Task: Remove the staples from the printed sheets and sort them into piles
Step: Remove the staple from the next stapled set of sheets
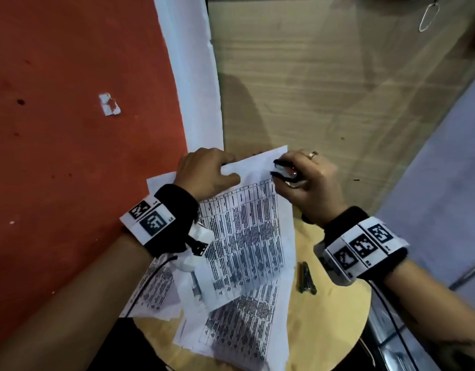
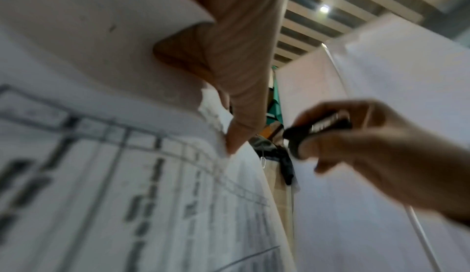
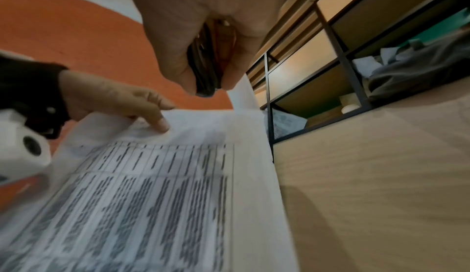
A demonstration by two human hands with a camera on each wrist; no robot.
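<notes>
sheets: printed sheets were white with dense black tables, messy on the round table
axis: top sheet's long side ran 12-to-6
left hand: pinched its 12 o'clock edge
right hand: wrapped a dark staple remover, probably, at the 1 o'clock corner

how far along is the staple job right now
Done: loose sheets already lie on the table. In hand: the left hand holds the top sheet while the right hand grips the remover at its corner. Left: neat piles; these overlap.

A paper scrap lies on the orange floor (at ten o'clock). A wire clip hangs at one o'clock on the wooden cabinet.
</notes>
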